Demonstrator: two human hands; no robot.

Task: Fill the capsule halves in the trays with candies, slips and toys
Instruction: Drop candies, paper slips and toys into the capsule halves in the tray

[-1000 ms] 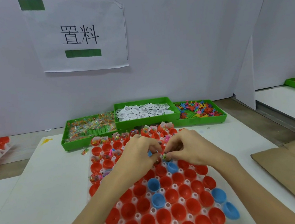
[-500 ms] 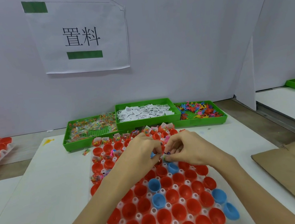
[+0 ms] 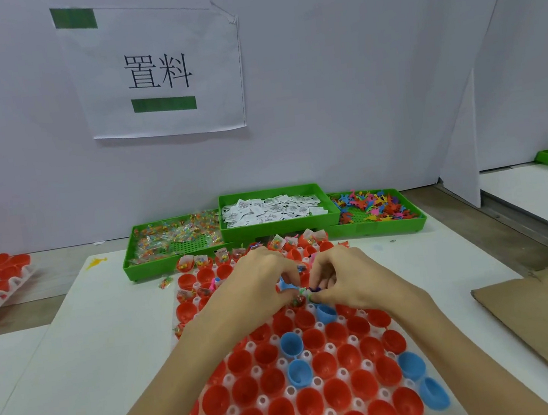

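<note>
On the white tabletop (image 3: pixel 76 352), little had changed: both hands, left hand (image 3: pixel 258 287) and right hand (image 3: pixel 347 279), stayed pinched together on small colourful fillings (image 3: pixel 307 291) above the clear tray of red and blue plastic capsule halves (image 3: pixel 320 374); filling was judged ongoing.

Head view, single wide-angle camera: worn on the person's head, facing forward and down. Close over the capsule tray (image 3: pixel 324 404) filling the lower centre; both forearms enter from the bottom edge. Three green bins (image 3: pixel 280 229) at mid-frame; white wall (image 3: pixel 353 77) across the upper half. No second view.

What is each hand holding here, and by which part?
Both the left hand and right hand pinch small colourful items at their fingertips; which parts cannot be told.
</note>
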